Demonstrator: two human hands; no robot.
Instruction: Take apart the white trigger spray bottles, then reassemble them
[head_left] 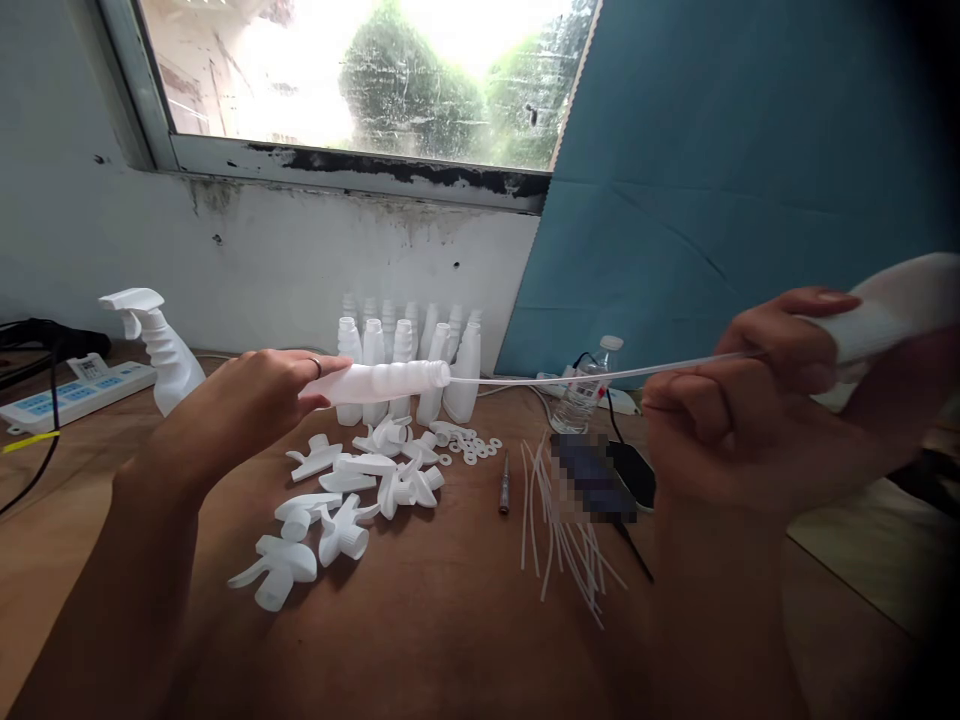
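Observation:
My left hand (259,395) grips the base of a white bottle (386,381), which lies on its side in the air with its open neck facing right. On the right, my right hand (750,390) is closed around a white spray head (870,325), partly blurred and cut by the frame edge. A thin clear tube (600,377) runs leftward from it, and its far end is at the bottle's mouth. Several loose white spray heads (345,530) lie on the table under the bottle, beside small white rings (470,447).
Several upright white bottles (465,375) stand by the wall. An assembled spray bottle (169,350) and a power strip (90,395) are at left. Loose tubes (559,530), a screwdriver (504,490), a clear water bottle (581,395) and a black device (632,472) lie or stand right of centre.

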